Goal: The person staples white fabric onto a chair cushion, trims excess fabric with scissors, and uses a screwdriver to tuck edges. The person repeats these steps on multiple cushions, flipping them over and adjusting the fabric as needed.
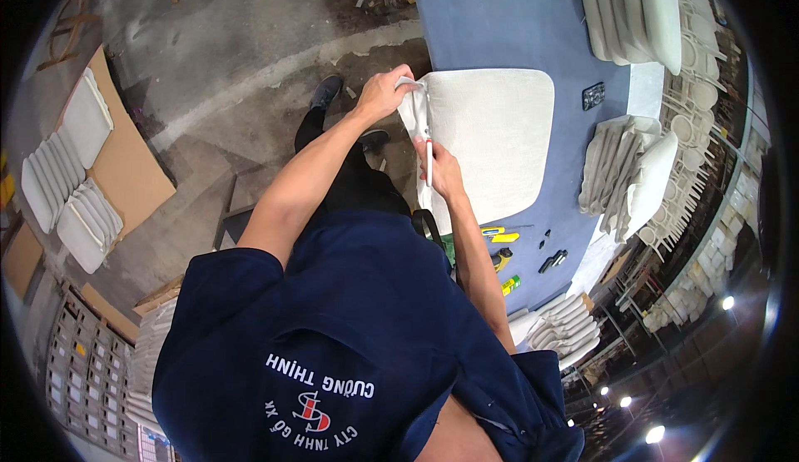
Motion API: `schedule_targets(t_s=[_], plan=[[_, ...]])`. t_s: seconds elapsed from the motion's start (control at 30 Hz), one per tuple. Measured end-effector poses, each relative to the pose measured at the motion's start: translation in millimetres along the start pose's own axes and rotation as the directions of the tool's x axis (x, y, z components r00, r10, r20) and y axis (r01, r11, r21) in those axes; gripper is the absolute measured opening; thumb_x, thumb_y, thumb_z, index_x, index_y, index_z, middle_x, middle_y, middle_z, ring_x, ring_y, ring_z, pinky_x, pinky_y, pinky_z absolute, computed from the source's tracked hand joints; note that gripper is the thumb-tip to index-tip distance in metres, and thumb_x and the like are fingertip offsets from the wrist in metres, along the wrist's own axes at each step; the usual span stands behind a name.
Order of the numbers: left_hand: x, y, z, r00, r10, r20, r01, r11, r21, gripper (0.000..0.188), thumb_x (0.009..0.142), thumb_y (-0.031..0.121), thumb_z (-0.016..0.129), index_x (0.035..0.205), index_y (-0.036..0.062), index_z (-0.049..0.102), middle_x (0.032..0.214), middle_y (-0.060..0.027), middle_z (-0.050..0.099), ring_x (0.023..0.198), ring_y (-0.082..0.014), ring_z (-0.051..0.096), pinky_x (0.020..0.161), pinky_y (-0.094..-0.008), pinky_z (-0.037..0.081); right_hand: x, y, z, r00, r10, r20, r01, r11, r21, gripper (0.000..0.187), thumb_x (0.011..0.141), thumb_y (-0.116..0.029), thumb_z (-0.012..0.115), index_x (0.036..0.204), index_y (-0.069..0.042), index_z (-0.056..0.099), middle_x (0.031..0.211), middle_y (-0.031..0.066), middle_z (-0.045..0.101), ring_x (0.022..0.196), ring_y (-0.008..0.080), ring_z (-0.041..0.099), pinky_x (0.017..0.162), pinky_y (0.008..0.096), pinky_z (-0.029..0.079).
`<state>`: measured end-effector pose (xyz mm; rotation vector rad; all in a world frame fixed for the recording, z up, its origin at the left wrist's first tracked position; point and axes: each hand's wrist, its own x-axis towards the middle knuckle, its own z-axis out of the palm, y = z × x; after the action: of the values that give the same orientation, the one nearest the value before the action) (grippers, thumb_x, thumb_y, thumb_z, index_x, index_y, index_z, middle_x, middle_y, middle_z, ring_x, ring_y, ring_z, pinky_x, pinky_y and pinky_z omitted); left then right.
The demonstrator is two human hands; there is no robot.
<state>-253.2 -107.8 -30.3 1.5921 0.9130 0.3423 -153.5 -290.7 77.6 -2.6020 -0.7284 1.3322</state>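
A cream upholstered cushion [491, 141] lies flat on a blue-grey table, its near edge reaching the table's side. My left hand [383, 94] is closed on a loose flap of fabric [410, 104] at the cushion's far-left corner, holding it out past the table edge. Lower on that same edge, my right hand [443, 172] grips a slim tool with a white and red handle [429, 161]. Its working end points toward the fabric flap; whether it is scissors or a knife is hard to make out.
On the blue table [508, 12] lie a dark phone [593, 96], a yellow cutter [501, 235] and small dark items [553, 261]. Stacked cushions [628, 12] and folded covers [624, 171] stand along its right side. More cushions [62, 175] rest on cardboard at left.
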Motion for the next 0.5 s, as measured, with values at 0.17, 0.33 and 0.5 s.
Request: schedule_targets(t_s=[0.17,0.33,0.5], plan=[[6.1,0.4,-10.9,0.996,-0.002,0.09,0.003,1.0,-0.012,0.022,0.095,0.031,0.07,0.106,0.0119,0.065,0.085,-0.0202,0.071,0.087,-0.0448,0.069,0.073,-0.0524,0.05,-1.7,-15.0,-8.6,0.998,0.051,-0.026,-0.051,0.999,-0.003,0.072,0.095,-0.07,0.058,0.1,0.0,0.073,0.083,0.0229,0.073,0.085,0.0409,0.072,0.078,0.0468,0.054],[10.8,-4.4,-13.0,0.991,0.016,0.132,-0.012,0.999,-0.035,0.023,0.095,0.031,0.069,0.106,0.0116,0.064,0.085,-0.0206,0.071,0.087,-0.0452,0.069,0.074,-0.0527,0.05,-1.2,-17.1,-10.3,0.997,0.059,0.05,-0.062,0.996,0.058,0.071,0.096,-0.069,0.059,0.1,0.001,0.072,0.08,0.0192,0.072,0.073,0.0329,0.072,0.07,0.043,0.054],[13.1,-1.2,-17.1,0.99,0.036,0.134,-0.031,0.999,-0.035,0.023,0.094,0.028,0.07,0.102,0.008,0.064,0.081,-0.0196,0.068,0.082,-0.0445,0.067,0.07,-0.0499,0.049,4.7,-17.0,-6.0,0.993,0.099,0.067,-0.108,0.985,0.137,0.069,0.097,-0.066,0.06,0.098,0.001,0.073,0.073,0.0152,0.07,0.061,0.0235,0.07,0.063,0.0388,0.053]])
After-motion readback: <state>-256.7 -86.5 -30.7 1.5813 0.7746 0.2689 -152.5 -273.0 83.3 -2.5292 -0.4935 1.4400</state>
